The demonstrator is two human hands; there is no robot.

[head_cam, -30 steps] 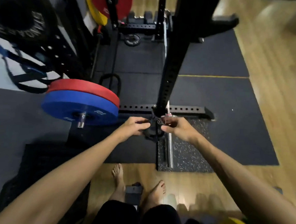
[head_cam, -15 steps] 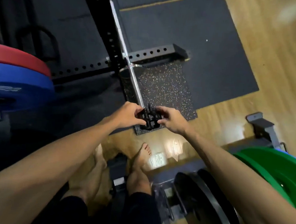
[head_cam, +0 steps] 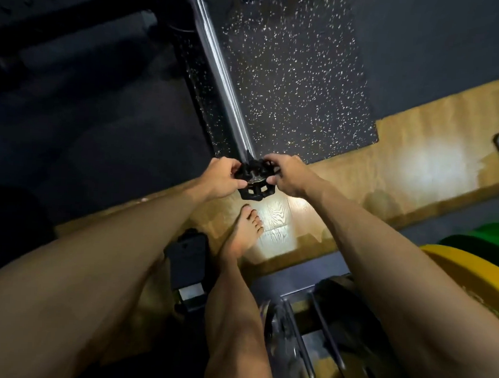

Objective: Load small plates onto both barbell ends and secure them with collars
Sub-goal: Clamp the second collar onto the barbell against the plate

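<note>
A black plastic collar (head_cam: 254, 179) sits at the near end of the steel barbell sleeve (head_cam: 220, 68), which runs up and to the left. My left hand (head_cam: 221, 177) pinches the collar's left side. My right hand (head_cam: 286, 173) grips its right side from above. A small dark plate (head_cam: 176, 14) shows on the bar at the top of the view, half in shadow. Whether the collar's clamp is locked I cannot tell.
A speckled black mat (head_cam: 294, 75) lies under the bar. The wooden floor (head_cam: 417, 157) runs across the middle, with my bare foot (head_cam: 244, 232) on it. A plate rack at the lower right holds yellow (head_cam: 475, 275), green (head_cam: 488, 239) and black (head_cam: 349, 309) plates.
The view has tilted down and closer. Both hands have stayed on the collar at the bar's end. The red and blue plates at the left have left the view.
</note>
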